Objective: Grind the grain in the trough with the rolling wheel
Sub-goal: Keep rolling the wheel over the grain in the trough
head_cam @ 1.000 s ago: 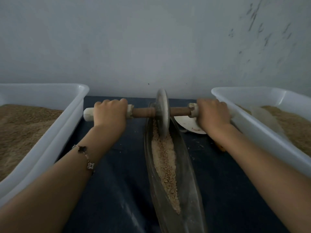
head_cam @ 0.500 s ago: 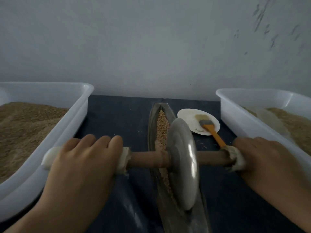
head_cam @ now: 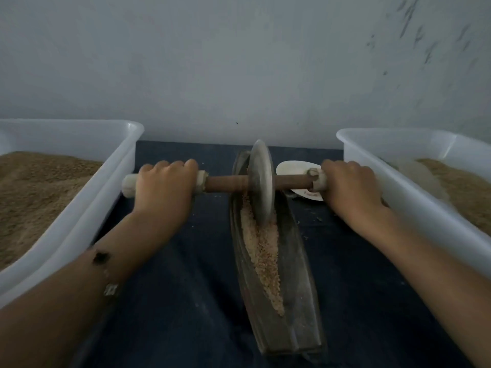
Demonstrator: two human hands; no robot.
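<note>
- Since half a second ago, the rolling wheel (head_cam: pixel 261 183) has been pushed from the near part of the trough (head_cam: pixel 295 301) to its far end.
- Two white tubs (head_cam: pixel 87 208) (head_cam: pixel 414 197) of brown grain are set on the desk (head_cam: pixel 191 301), one at each side.
- The trough is partly filled with crushed grain (head_cam: pixel 263 251).
- The metal wheel is judged heavy and stiff; its wrapped axle ends are best held.
- Each grip is closed round an axle end: left hand (head_cam: pixel 163 192), right hand (head_cam: pixel 350 191).

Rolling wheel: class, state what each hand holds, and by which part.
Both hold the rolling wheel by its axle: left hand on the left wrapped end, right hand on the right.
</note>
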